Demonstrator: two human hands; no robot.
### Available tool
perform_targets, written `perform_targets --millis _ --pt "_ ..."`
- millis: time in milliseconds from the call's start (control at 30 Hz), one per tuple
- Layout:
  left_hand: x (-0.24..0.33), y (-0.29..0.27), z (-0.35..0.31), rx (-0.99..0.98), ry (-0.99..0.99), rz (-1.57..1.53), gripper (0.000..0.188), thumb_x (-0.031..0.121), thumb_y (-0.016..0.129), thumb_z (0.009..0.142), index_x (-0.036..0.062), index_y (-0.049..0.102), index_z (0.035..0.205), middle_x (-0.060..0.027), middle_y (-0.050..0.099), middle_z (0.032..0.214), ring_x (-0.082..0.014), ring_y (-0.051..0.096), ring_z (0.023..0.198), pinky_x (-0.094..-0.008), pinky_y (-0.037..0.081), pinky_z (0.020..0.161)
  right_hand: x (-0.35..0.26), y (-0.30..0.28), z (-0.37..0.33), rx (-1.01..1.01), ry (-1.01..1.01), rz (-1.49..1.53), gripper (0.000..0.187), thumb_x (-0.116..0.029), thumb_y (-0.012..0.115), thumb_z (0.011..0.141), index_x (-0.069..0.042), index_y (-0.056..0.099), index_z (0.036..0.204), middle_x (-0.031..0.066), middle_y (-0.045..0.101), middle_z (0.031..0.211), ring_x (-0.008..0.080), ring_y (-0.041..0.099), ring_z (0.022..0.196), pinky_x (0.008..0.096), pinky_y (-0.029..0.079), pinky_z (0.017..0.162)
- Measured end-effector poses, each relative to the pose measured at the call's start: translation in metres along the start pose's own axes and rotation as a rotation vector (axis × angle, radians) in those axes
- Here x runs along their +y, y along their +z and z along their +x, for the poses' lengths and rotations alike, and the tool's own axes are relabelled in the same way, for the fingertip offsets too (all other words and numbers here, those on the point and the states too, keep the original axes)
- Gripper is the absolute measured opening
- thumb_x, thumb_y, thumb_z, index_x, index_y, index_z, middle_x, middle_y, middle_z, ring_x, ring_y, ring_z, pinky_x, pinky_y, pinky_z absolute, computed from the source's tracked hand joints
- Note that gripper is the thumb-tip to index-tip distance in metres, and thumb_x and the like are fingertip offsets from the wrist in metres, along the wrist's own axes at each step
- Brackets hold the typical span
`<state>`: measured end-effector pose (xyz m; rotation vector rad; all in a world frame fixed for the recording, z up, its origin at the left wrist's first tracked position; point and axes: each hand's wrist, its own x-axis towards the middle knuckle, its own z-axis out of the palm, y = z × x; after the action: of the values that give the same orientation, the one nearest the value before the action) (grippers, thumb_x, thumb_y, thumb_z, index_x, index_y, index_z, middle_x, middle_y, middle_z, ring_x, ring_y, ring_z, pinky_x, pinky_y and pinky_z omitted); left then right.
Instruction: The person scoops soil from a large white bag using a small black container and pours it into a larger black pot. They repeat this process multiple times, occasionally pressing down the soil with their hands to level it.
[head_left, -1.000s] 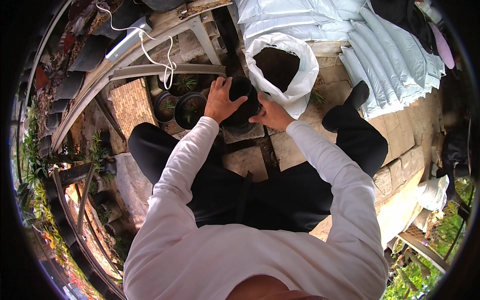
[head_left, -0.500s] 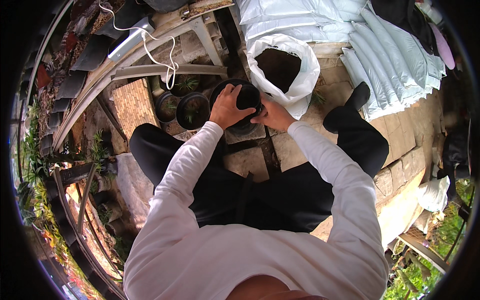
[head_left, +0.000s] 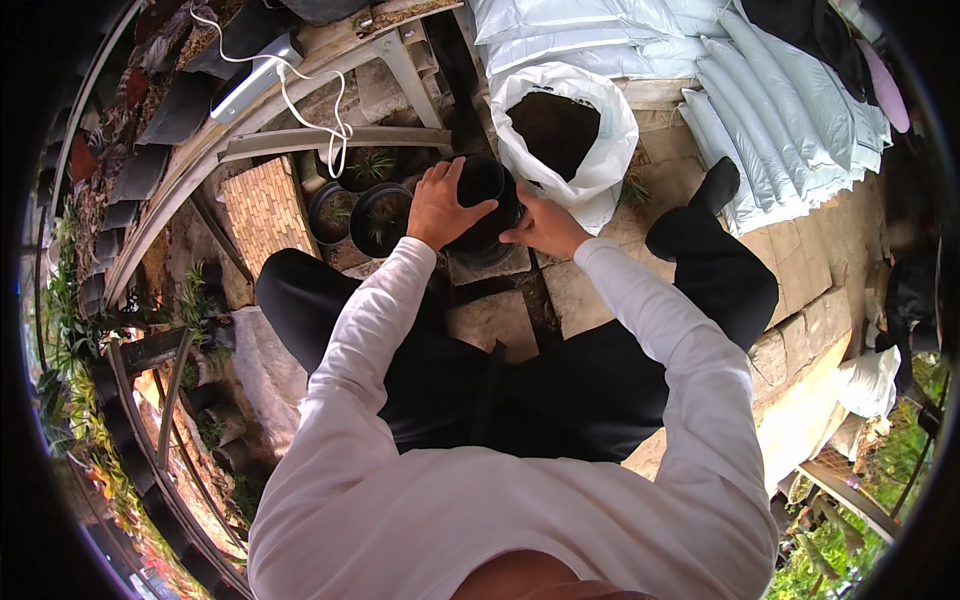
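Note:
A black plastic pot (head_left: 484, 190) stands between my knees, in front of an open white bag of dark soil (head_left: 560, 130). My left hand (head_left: 440, 208) grips the pot's left rim and wall. My right hand (head_left: 545, 225) presses against its right side. The pot's lower part is hidden by my hands. Two black pots with small green plants (head_left: 378, 215) stand just left of my left hand.
A woven mat (head_left: 265, 210) lies at the left. Metal bars and a white cord (head_left: 300, 95) run above the pots. Stacked pale bags (head_left: 770, 100) fill the upper right. Stone paving (head_left: 800, 350) lies under my legs.
My left hand moved from the planted pots on the left onto the black pot, which both hands now hold closer to the soil bag.

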<state>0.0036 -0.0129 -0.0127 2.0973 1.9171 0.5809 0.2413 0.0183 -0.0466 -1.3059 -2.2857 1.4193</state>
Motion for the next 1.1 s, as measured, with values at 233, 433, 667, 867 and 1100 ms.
perform_targets --millis 233,433,667,867,1100 --pt "0.018 0.001 -0.011 -0.01 0.067 -0.013 0.097 0.047 0.089 0.073 -0.001 0.05 0.148 -0.0208 0.062 0.13 -0.0418 0.061 0.124 -0.0489 0.05 0.106 0.001 -0.003 0.0 0.012 -0.003 0.008 0.109 -0.045 0.089 0.082 -0.004 0.027 0.162 0.0164 0.076 0.096 0.0333 0.075 0.093 0.0428 0.056 0.088" --pt "0.028 -0.006 -0.016 -0.063 0.073 -0.081 0.096 0.045 0.088 0.074 0.0004 0.047 0.149 -0.0208 0.062 0.128 -0.0411 0.062 0.122 -0.0494 0.051 0.106 0.0 -0.004 -0.001 0.019 -0.025 0.077 0.106 -0.039 0.091 0.08 -0.008 0.03 0.161 0.0166 0.077 0.099 0.0333 0.075 0.095 0.043 0.056 0.088" --pt "0.017 -0.009 -0.021 -0.066 0.015 -0.148 0.095 0.043 0.087 0.075 -0.0002 0.047 0.149 -0.0219 0.06 0.132 -0.043 0.061 0.123 -0.0492 0.05 0.107 0.004 -0.003 0.003 0.024 -0.04 0.057 0.108 -0.04 0.09 0.081 -0.008 0.028 0.163 0.0162 0.077 0.097 0.0335 0.075 0.097 0.0433 0.055 0.09" --pt "0.016 -0.015 -0.023 -0.039 0.019 -0.166 0.094 0.04 0.088 0.075 -0.0009 0.048 0.149 -0.0229 0.057 0.137 -0.0431 0.058 0.128 -0.0488 0.049 0.11 0.002 -0.003 0.004 0.001 -0.022 0.073 0.106 -0.043 0.089 0.081 -0.007 0.032 0.162 0.0166 0.077 0.096 0.0349 0.074 0.099 0.0433 0.055 0.09" --pt "0.016 -0.004 -0.024 -0.079 0.103 -0.116 0.095 0.037 0.09 0.072 -0.0005 0.049 0.149 -0.0192 0.055 0.143 -0.0412 0.056 0.132 -0.0485 0.045 0.114 0.001 0.003 0.001 0.089 -0.108 0.064 0.101 -0.042 0.088 0.083 -0.007 0.033 0.16 0.0159 0.077 0.097 0.0348 0.074 0.101 0.0433 0.055 0.09"
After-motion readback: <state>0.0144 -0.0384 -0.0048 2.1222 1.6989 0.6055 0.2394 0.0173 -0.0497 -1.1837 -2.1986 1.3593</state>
